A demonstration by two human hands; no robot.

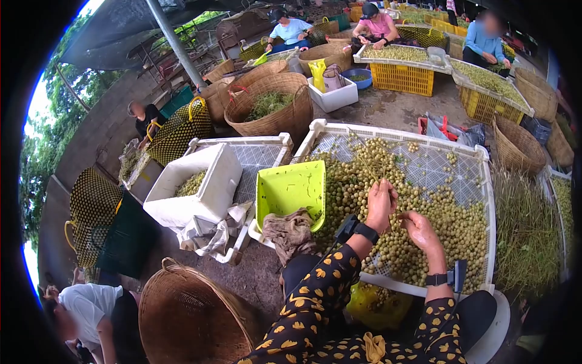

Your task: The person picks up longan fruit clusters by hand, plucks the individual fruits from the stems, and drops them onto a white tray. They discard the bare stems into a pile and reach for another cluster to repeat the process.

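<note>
With the left hand [381, 203] pinching the thin green stalks [371, 162] above its fingertips, the open-fingered right hand [420, 232] should strip cleanly, dropping the small round yellow-green fruits [424, 209] beneath the fingers onto the white perforated plastic tray [400, 133].

no text, label, brand, number or sign can be read on any crate, basket, tray or box in the view.
</note>
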